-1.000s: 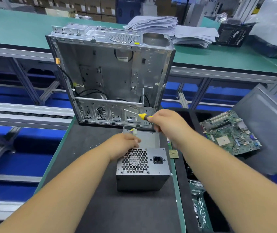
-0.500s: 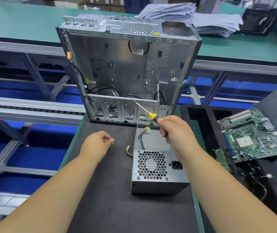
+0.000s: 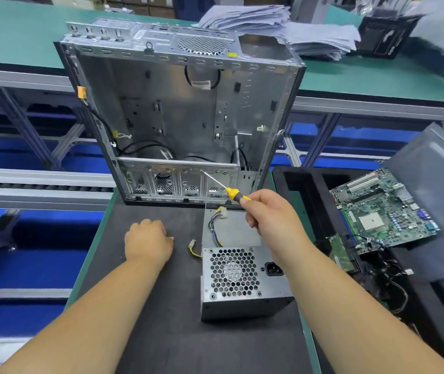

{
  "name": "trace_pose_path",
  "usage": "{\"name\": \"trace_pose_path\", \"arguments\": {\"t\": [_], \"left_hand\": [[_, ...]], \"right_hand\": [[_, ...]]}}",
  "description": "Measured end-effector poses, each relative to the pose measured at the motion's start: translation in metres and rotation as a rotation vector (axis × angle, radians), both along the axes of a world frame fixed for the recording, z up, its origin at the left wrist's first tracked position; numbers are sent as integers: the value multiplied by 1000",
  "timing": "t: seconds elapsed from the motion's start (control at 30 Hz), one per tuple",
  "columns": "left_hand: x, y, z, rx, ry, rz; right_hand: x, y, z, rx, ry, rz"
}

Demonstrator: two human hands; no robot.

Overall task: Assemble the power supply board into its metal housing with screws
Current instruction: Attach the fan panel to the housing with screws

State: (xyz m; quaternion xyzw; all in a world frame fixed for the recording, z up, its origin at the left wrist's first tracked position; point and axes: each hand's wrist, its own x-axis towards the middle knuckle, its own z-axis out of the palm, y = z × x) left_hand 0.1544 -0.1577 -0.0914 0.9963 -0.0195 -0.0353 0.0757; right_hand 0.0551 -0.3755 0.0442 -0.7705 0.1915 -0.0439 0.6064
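While my right hand [image 3: 269, 214] is keeping its grip pinched on the screwdriver [image 3: 226, 188] and my curled left hand [image 3: 148, 242] is resting on the worktop [image 3: 161, 333], seemingly at a screw, the power supply [image 3: 239, 279] is sitting outside the housing [image 3: 183, 109], needing seating next.

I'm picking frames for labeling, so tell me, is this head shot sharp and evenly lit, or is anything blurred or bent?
Head view: center sharp, the power supply and screwdriver crisp; lighting even, soft glare on the metal case; bags at the top right corner smeared; wide-angle lens bows the rails and table edges.
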Motion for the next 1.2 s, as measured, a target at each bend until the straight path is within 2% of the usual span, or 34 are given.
{"name": "trace_pose_path", "arguments": {"t": [0.23, 0.4, 0.47, 0.53, 0.63, 0.73, 0.8, 1.0, 1.2], "left_hand": [[5, -6, -6, 41, -40, -108], [4, -3, -3, 180, -75, -263], [3, -2, 2, 140, -92, -272], [1, -1, 12, -131, -112, -168], [-8, 1, 37, -685, -55, 11], [-26, -2, 67, -1256, 88, 41], [-38, -2, 83, -1516, 159, 30], [-63, 0, 112, -1795, 250, 6], [-71, -3, 115, -1927, 332, 50]], "right_hand": [[0, -1, 0, 5, 3, 5], [-3, -5, 2, -14, 0, 0], [-5, -6, 5, -11, -12, 4], [-8, -8, 8, 15, -34, 19], [-11, -12, 14, 3, -76, 47], [-13, -10, 25, 46, -180, 85], [-14, -5, 34, 114, -274, 97], [-21, 10, 52, 161, -405, 70], [-29, 17, 57, 61, -381, 83]]}}
